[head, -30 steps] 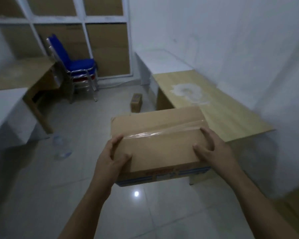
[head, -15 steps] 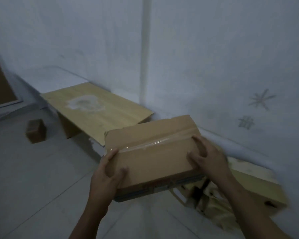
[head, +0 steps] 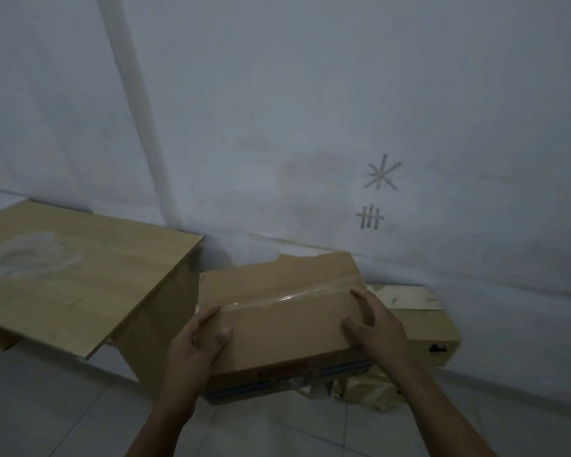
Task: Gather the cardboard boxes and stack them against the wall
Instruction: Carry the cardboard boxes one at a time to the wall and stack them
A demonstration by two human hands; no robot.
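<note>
I hold a brown cardboard box (head: 277, 318) sealed with clear tape, in front of me at waist height. My left hand (head: 198, 344) grips its left end and my right hand (head: 373, 328) grips its right end. Behind and to the right of it, a second cardboard box (head: 422, 324) sits low against the white wall (head: 310, 127). The held box hides most of that box's left part. Crumpled cardboard or paper (head: 366, 387) lies under the held box, beside the floor.
A low wooden table (head: 80, 272) stands at the left, its corner close to the held box. Pencil marks (head: 381, 174) are drawn on the wall. Pale floor tiles (head: 63, 417) stretch along the bottom.
My view has swung right from the room toward the wall. The box in my hands has moved closer to the wall and now hangs just left of the box on the floor.
</note>
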